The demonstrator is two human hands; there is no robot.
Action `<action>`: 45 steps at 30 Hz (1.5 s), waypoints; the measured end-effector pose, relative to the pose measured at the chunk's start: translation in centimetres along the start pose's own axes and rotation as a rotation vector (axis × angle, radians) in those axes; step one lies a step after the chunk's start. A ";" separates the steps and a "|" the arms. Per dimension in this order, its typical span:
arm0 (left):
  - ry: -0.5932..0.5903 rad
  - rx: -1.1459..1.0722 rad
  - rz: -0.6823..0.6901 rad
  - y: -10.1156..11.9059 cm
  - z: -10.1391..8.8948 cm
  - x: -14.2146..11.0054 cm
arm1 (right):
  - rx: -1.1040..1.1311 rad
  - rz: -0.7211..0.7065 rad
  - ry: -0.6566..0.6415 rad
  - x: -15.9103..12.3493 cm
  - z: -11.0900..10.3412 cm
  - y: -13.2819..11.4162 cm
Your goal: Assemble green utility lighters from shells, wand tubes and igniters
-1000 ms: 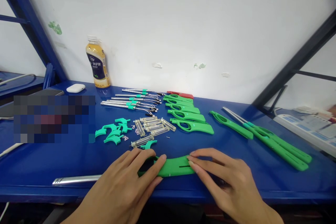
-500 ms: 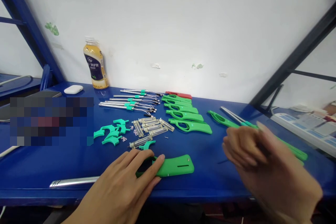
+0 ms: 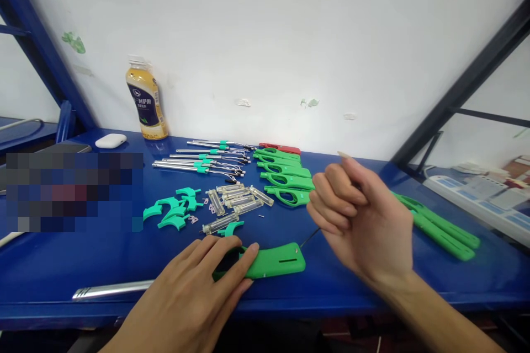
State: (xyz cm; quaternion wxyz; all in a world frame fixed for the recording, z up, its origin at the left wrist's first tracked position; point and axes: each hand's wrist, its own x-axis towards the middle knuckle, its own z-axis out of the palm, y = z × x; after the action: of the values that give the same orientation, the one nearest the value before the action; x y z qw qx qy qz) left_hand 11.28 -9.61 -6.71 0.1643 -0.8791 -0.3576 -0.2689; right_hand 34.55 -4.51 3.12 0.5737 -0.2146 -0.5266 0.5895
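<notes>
Head view: left hand [image 3: 194,284] over casing [image 3: 279,266], right hand [image 3: 364,220] curled round shaft [image 3: 310,237].

I saw a patchy white wall [image 3: 248,38] behind the blue worktop [image 3: 83,256], a blue post [image 3: 47,60] at left, a dark post [image 3: 462,88] at right.

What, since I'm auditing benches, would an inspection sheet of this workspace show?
Surface: blue tabletop, parts grouped across it.
Job's things: green handle in front; behind it clear cylinders, teal pieces, wired metal tubes, green housings.
Clutter: upright bottle, white case.
Hands: left hand steadies the green handle; right hand is closed on a thin dark shaft.
Cables: white cable at left edge.
Surroundings: white wall, patchily marked.
</notes>
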 end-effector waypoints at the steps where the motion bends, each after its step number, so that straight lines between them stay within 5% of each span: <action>1: 0.000 0.000 0.002 0.0 0.0 0.0 | 0.007 -0.005 -0.001 0.0 0.0 0.0; 45: -0.007 0.002 0.009 0.2 -0.1 0.4 | 0.025 0.058 -0.111 -0.5 0.0 1.1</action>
State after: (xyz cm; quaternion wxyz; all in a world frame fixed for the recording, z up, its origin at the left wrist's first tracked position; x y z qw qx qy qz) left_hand 11.58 -9.56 -6.40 0.1652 -0.8815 -0.3544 -0.2646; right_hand 34.21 -4.68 2.01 0.5288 -0.1895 -0.5440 0.6233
